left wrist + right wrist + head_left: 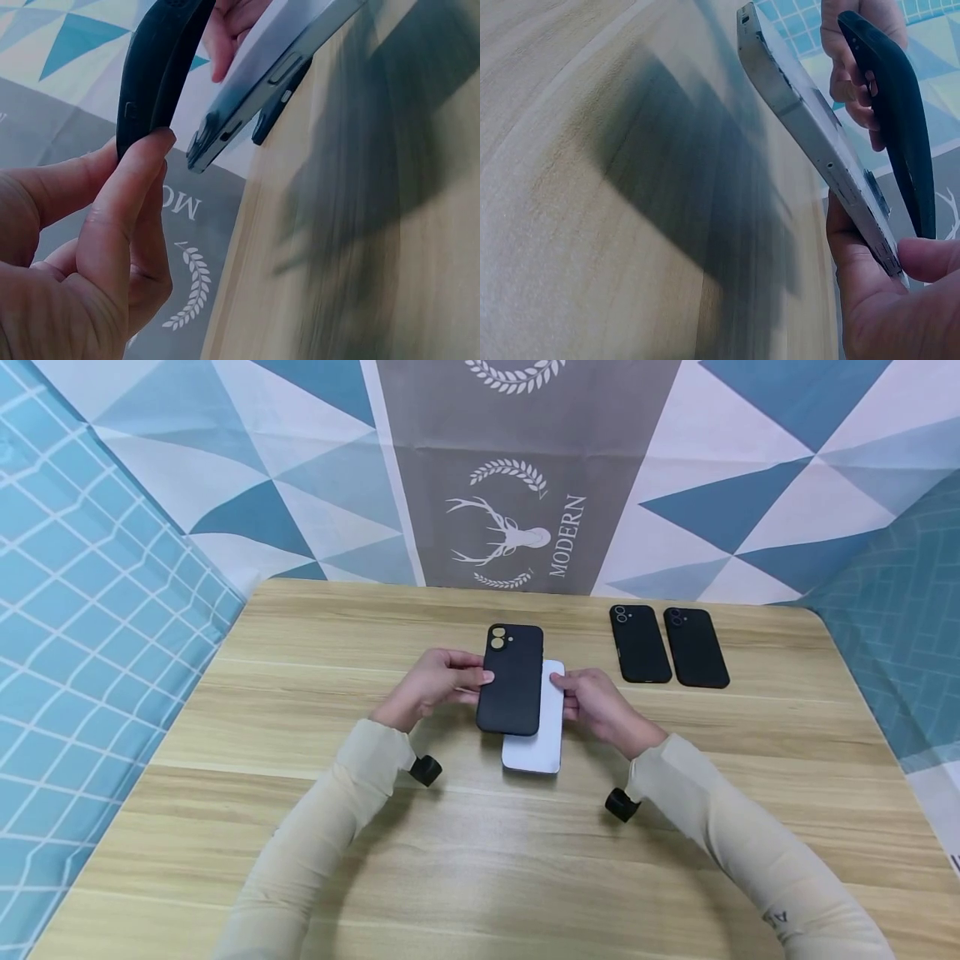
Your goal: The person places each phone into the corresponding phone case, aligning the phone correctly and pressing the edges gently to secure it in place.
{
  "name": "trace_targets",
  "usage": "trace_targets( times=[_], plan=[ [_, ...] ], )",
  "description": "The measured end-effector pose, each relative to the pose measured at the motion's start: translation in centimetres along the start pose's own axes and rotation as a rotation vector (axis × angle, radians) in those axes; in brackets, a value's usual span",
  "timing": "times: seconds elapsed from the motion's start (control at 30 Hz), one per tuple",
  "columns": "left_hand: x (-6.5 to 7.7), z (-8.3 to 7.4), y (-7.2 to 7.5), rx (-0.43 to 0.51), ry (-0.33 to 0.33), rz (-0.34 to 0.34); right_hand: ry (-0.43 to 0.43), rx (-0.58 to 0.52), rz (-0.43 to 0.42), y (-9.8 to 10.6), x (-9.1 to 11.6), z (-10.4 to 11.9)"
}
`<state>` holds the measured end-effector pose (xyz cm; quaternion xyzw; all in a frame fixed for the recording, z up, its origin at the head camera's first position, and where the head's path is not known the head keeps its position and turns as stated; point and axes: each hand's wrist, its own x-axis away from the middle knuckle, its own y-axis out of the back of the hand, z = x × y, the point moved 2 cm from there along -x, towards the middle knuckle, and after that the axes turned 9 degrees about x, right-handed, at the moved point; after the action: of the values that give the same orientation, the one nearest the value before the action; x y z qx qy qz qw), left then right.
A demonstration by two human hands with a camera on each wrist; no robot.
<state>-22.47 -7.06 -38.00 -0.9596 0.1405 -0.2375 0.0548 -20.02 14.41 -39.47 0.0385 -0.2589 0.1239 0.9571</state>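
My left hand (442, 681) pinches a black phone case (512, 685) by its left edge, thumb on its back and fingers behind. In the left wrist view the case (154, 75) is seen edge-on between thumb and fingers. My right hand (596, 702) grips a white phone (551, 727) by its right edge. In the head view the case overlaps the phone's upper left part. Both wrist views show a gap between the case and the phone (817, 135), and the phone is held above the table. The phone's camera bump (876, 191) faces the case.
Two black phone-shaped items with camera cutouts, a left one (641, 645) and a right one (697, 647), lie side by side at the table's back right. The wooden table (480, 877) ends at a patterned cloth backdrop (315, 468). Each wrist wears a small black camera (426, 770).
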Motion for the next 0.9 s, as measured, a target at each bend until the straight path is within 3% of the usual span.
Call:
trace_targets(
  times=[0.9],
  plan=[
    [-0.1,1.4,-0.8,-0.047,0.038,0.022,-0.01,-0.088,-0.004,0.3,0.1,0.5]
  ],
)
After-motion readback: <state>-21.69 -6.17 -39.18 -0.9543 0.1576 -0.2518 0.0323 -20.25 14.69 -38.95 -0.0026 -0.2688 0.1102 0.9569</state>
